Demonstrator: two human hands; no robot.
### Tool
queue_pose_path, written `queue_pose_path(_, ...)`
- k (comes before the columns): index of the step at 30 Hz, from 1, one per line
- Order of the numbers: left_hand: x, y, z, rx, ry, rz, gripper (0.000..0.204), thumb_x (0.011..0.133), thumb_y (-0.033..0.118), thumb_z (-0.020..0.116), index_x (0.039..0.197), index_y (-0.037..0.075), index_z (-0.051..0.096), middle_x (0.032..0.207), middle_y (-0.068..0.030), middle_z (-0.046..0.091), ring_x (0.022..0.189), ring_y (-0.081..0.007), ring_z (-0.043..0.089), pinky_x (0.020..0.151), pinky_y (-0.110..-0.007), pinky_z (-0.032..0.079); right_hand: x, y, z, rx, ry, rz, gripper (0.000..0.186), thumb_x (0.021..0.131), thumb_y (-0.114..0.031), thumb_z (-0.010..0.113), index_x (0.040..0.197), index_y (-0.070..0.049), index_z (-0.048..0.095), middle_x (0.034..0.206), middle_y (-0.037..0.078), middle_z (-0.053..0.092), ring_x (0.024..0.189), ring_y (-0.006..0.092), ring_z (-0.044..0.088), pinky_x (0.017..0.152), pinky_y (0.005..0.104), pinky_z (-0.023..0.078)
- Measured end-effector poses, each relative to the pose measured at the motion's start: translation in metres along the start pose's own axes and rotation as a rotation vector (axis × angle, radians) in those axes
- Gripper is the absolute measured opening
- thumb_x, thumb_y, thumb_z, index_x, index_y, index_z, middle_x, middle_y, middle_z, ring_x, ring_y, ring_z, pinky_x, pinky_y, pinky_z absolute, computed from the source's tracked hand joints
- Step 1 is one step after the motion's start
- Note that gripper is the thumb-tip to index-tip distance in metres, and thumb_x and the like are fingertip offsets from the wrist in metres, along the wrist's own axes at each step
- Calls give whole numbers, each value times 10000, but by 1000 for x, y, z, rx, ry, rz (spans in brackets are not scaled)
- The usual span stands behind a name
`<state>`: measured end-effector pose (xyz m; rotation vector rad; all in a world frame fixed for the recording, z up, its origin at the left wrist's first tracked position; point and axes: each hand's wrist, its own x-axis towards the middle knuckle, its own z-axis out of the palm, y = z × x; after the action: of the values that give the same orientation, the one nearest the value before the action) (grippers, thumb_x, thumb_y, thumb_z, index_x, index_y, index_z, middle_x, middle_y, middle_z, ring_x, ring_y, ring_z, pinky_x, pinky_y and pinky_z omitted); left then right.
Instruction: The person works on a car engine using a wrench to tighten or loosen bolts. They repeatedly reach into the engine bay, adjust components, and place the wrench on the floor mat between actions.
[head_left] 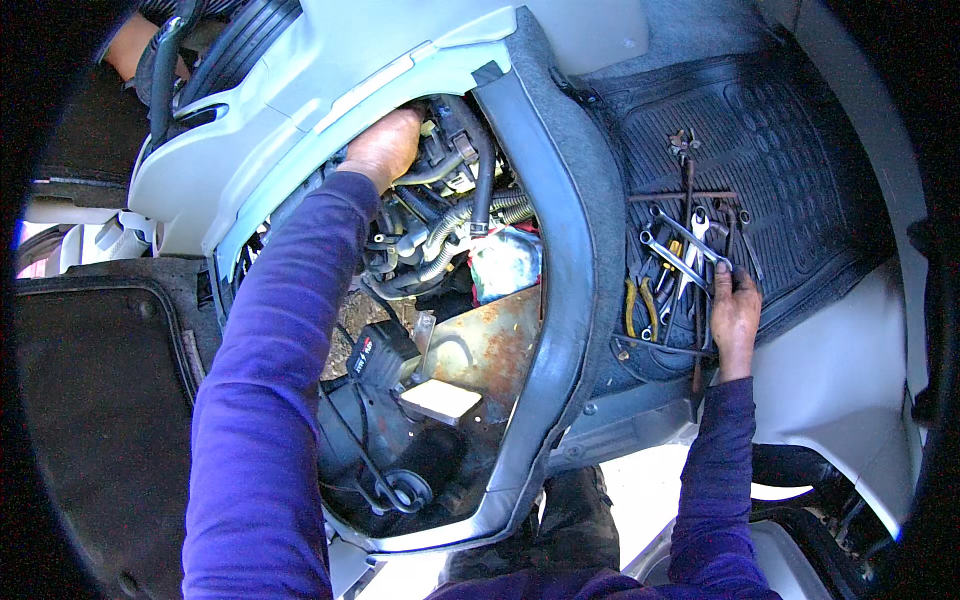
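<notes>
My left hand (385,148) reaches into the open engine bay, against hoses and connectors below the pale trim. Its fingers are hidden among the parts. On the ribbed black floor mat (800,160) at the right, my right hand (737,315) closes its fingertips around the near end of a wrench (690,236). More wrenches (672,262) lie under and beside it, along with yellow-handled pliers (640,305) and thin metal rods (688,185). Just below the left hand run a black hose (483,165) and a grey corrugated conduit (440,235).
A dark rim (570,250) edges the bay on the right. Inside it are a black box (383,352), a pale flat block (441,400), a rusty metal panel (490,345) and a shiny bundle (505,263). Another person's arm (130,45) shows at the upper left.
</notes>
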<state>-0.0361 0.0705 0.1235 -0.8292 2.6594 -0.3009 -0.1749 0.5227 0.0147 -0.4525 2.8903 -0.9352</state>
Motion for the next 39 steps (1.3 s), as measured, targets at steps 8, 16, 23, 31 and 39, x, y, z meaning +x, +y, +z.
queue_pose_path(8, -1, -7, 2, 150, 96, 33, 349, 899, 123, 543, 1224, 55, 651, 1228, -207, 652, 1129, -373, 633, 971, -482, 488, -2, 3, 13, -97, 10, -12, 522, 986, -423, 543, 1167, 55, 651, 1059, 303, 675, 998, 466, 638, 890, 490, 500)
queue_pose_path(16, 13, 0, 13, -2, 102, -107, 375, 901, 106, 547, 1249, -1, 638, 1315, -243, 597, 1223, -396, 577, 1049, -467, 445, -4, 4, 15, -185, -2, -6, 541, 980, -451, 537, 1171, 42, 651, 1018, 309, 675, 956, 467, 652, 843, 516, 509)
queue_pose_path(23, 13, -2, 8, 7, 3, -53, 324, 866, 128, 600, 1152, 0, 681, 1226, -238, 647, 1177, -393, 608, 1028, -477, 457, -6, 3, 15, -151, 47, -54, 506, 976, -442, 553, 1128, 27, 669, 962, 297, 683, 903, 463, 659, 802, 517, 513)
queue_pose_path(31, 9, -11, 9, 154, 41, 68, 283, 866, 138, 561, 1080, 15, 700, 1129, -231, 684, 1084, -414, 647, 983, -507, 472, -4, 10, 17, -155, 4, -42, 489, 975, -437, 556, 1109, 19, 674, 943, 285, 687, 886, 459, 661, 792, 517, 511)
queue_pose_path(39, 4, -18, 26, 52, 328, 30, 273, 869, 131, 546, 1037, 4, 720, 1040, -236, 705, 1018, -402, 674, 923, -512, 506, -5, 4, 16, -58, 7, -28, 475, 977, -402, 575, 1128, 39, 669, 965, 280, 693, 887, 427, 672, 802, 479, 510)
